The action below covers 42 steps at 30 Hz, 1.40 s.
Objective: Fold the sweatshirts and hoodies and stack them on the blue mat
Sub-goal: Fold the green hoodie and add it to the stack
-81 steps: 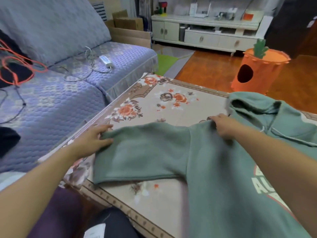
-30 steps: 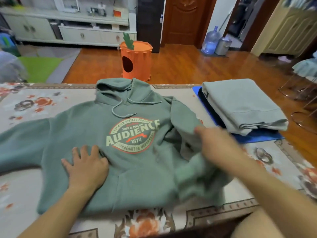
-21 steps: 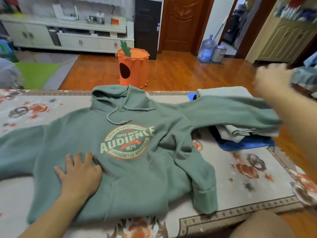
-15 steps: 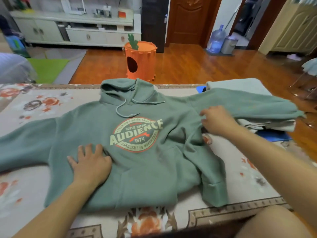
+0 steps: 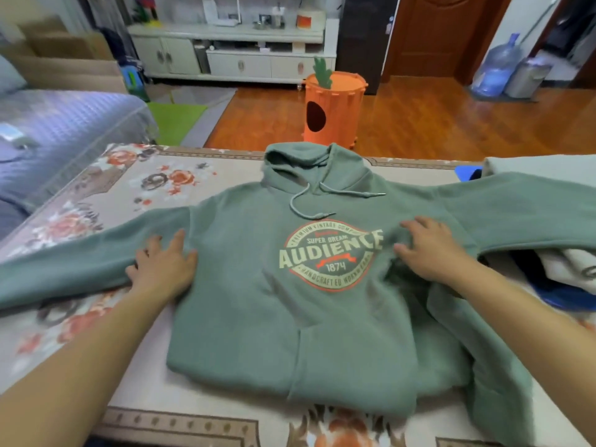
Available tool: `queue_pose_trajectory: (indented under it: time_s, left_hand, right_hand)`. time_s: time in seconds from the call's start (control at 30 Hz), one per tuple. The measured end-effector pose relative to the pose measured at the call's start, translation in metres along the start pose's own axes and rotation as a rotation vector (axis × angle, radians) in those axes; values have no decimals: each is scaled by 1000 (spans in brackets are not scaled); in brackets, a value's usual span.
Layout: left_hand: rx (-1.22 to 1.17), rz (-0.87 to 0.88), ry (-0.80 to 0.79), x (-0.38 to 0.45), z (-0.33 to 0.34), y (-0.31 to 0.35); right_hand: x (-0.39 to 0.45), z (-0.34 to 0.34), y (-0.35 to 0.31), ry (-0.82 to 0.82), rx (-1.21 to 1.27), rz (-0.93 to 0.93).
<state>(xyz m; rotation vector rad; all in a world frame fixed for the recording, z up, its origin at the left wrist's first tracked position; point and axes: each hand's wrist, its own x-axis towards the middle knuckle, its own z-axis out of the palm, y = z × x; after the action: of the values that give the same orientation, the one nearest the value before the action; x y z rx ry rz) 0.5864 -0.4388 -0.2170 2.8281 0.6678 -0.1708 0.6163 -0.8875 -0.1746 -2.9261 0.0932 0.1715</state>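
A green hoodie [image 5: 258, 311] with an AUDIENCE print lies face up on the flowered table cover [image 5: 129, 191], both sleeves spread out sideways. My left hand [image 5: 164, 267] presses flat where the left sleeve meets the body. My right hand [image 5: 429, 246] rests with spread fingers at the right armpit, beside the print. The right sleeve reaches over a folded grey sweatshirt [image 5: 541, 164] that lies on the blue mat [image 5: 466, 172] at the right edge. The hoodie's right side is bunched below my right forearm.
An orange carrot-shaped bin [image 5: 333, 111] stands on the wooden floor behind the table. A purple quilted sofa [image 5: 64, 124] runs along the left. A white cabinet [image 5: 232, 56] lines the back wall, and a water bottle [image 5: 495, 71] stands by the door.
The right sleeve was flung out over the folded stack. My right hand then came back to the armpit, and my left hand slid from the hoodie's belly out to the left sleeve seam.
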Motion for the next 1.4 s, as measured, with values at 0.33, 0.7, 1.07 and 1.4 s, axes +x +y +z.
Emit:
queue_pose_trajectory:
  time_s: [0.33,0.7,1.07,1.4]
  left_hand:
    - [90,29,207,125,-17,12]
    - [111,285,290,226,-65,111]
    - [202,276,19,214,-9,124]
    - [-62,305,-29,155,2,133]
  right_hand:
    - [213,1,-71,21,78,79]
    - [285,-24,-72,369,28,234]
    - [233,12,-47,-62,-11,11]
    - [125,-7,-42,-15,6,-181]
